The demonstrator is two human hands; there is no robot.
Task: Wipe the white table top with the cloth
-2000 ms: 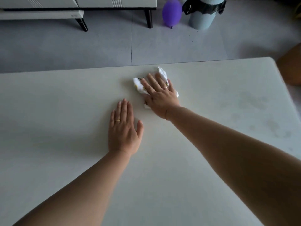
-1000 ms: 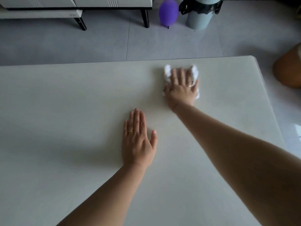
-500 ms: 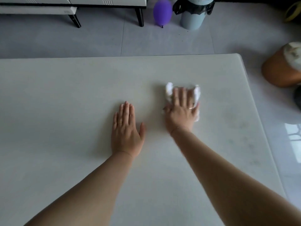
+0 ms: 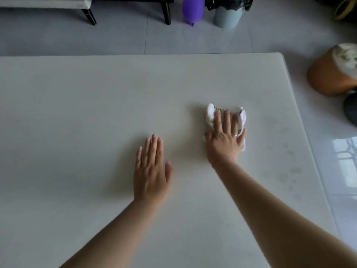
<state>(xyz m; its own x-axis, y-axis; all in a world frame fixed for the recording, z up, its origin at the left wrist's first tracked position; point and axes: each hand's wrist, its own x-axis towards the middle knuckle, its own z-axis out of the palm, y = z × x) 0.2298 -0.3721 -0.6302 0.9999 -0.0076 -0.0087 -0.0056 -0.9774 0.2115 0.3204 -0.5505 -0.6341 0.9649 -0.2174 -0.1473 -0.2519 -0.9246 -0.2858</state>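
Note:
The white table top (image 4: pixel 87 105) fills most of the view. A crumpled white cloth (image 4: pixel 210 114) with small yellow marks lies right of centre, and my right hand (image 4: pixel 225 141) presses flat on it, fingers pointing away from me; cloth edges show beyond the fingertips and at the hand's sides. My left hand (image 4: pixel 152 171) rests flat on the bare table to the left of the cloth, fingers together, holding nothing. Faint smudges (image 4: pixel 284 176) mark the surface near the table's right edge.
Beyond the far edge is grey floor with a purple balloon (image 4: pixel 193 9), a pale bin (image 4: pixel 228 15) with a black liner, and dark furniture legs (image 4: pixel 167 13). A brown round stool (image 4: pixel 328 78) stands to the right of the table.
My right hand has slid the cloth from the far middle of the table to the right and back toward me. My left hand stays flat on the table.

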